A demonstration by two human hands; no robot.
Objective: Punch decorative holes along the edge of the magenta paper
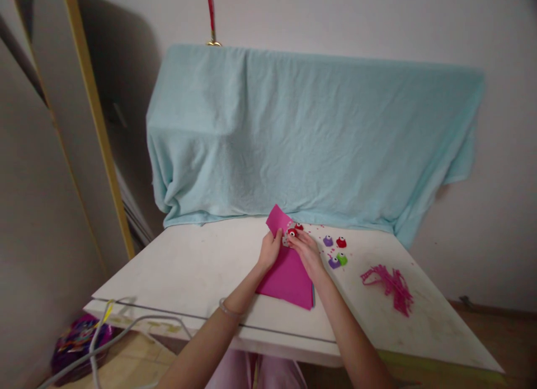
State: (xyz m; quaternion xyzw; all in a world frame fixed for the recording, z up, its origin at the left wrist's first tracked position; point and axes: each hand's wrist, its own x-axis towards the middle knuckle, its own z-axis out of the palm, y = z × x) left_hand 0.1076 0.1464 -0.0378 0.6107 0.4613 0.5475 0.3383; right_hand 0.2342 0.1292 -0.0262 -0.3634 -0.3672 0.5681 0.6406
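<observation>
A magenta foam sheet (289, 274) lies on the white table (197, 266) in front of me, its far corner lifted. My left hand (269, 249) holds the sheet's left edge near that corner. My right hand (305, 248) grips a small red craft punch (292, 232) set over the sheet's edge. Another red punch (299, 226) sits just behind it.
Several small punches lie to the right: purple (328, 241), red (341, 242), purple (334, 262), green (343, 259). A pile of magenta strips (392, 285) lies further right. A light-blue cloth (310, 137) covers something at the table's back. A cable (126, 333) hangs off the front left.
</observation>
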